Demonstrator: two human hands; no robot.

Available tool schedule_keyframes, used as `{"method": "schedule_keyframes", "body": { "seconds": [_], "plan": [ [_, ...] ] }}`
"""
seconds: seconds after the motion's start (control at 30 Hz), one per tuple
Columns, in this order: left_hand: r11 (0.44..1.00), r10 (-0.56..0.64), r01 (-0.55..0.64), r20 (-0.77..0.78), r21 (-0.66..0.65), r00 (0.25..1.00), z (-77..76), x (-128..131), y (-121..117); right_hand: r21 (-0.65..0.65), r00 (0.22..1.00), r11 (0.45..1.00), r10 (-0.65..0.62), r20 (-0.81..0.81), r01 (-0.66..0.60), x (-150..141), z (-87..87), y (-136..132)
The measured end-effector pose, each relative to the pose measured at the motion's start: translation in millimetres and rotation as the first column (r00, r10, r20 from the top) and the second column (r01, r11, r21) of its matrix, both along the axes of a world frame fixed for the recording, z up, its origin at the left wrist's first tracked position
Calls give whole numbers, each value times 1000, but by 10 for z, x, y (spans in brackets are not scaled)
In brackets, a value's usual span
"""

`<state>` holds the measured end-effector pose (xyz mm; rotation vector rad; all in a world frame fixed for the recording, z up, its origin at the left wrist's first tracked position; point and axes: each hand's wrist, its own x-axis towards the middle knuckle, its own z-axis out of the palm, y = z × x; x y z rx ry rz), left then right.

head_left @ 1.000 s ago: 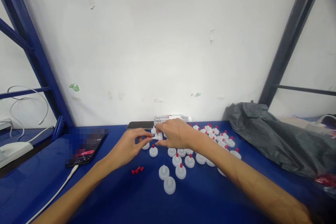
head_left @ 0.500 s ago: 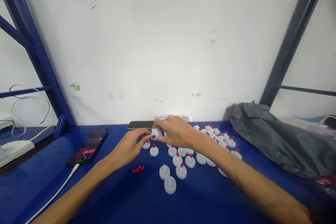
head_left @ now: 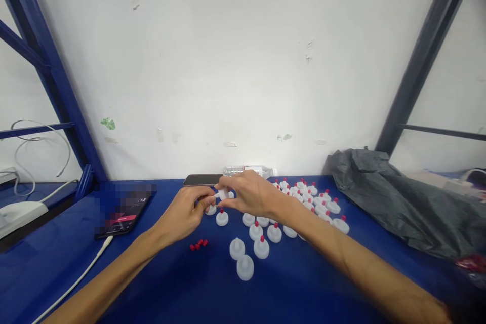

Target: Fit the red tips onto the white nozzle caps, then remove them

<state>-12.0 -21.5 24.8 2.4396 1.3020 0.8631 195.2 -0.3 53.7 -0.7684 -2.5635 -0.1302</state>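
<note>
2 hands [head_left: 188,208] [head_left: 247,194] above blue tabletop [head_left: 170,283], scuffed wall [head_left: 228,71] behind.

Off to the left there's a phone [head_left: 127,215] with a cable [head_left: 104,246] plugged in; a clear bottle [head_left: 266,171] lies by the wall [head_left: 243,61], a crumpled bag [head_left: 374,195] to the right.

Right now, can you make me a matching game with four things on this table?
Things:
1. Loose caps
2. Bottle
3. Bag
4. Lit phone

Clues:
A. Dark grey and crumpled, at the right
B. At the left, with a white cable at its near end
C. Red, in a small group
D. Clear, lying by the wall

Right pairs: 1-C, 2-D, 3-A, 4-B
</note>
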Motion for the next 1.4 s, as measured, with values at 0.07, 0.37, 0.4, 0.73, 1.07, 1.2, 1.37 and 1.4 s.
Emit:
{"method": "schedule_keyframes", "body": {
  "seconds": [0.07,0.37,0.4,0.73,1.07,1.2,1.37,1.4],
  "plan": [
    [1000,0,0,-14,-18,1000,-9,-6,5,-8,1000,1000,20,3,-20,5,-18,4],
    [981,-35,46,61,-191,998,-45,-50,52,53,994,993,102,32,-103,10,-103,63],
    [977,-38,51,68,-208,997,-50,-58,59,59,993,992,108,36,-110,5,-120,74],
    [982,-27,26,1,-188,1000,17,36,27,67,989,995,59,139,-69,-39,-105,107],
    [848,-186,7,-286,-530,940,106,-165,6,102,986,987,-137,95,127,96,-183,289],
    [838,-196,-13,-324,-545,925,102,-146,-10,64,974,986,-165,157,156,65,-259,313],
    [847,-190,-23,-344,-531,919,60,-115,-11,41,959,982,-191,207,186,13,-368,309],
    [851,-188,-23,-346,-525,919,51,-115,-9,40,956,980,-197,215,193,12,-377,308]
  ]
}}
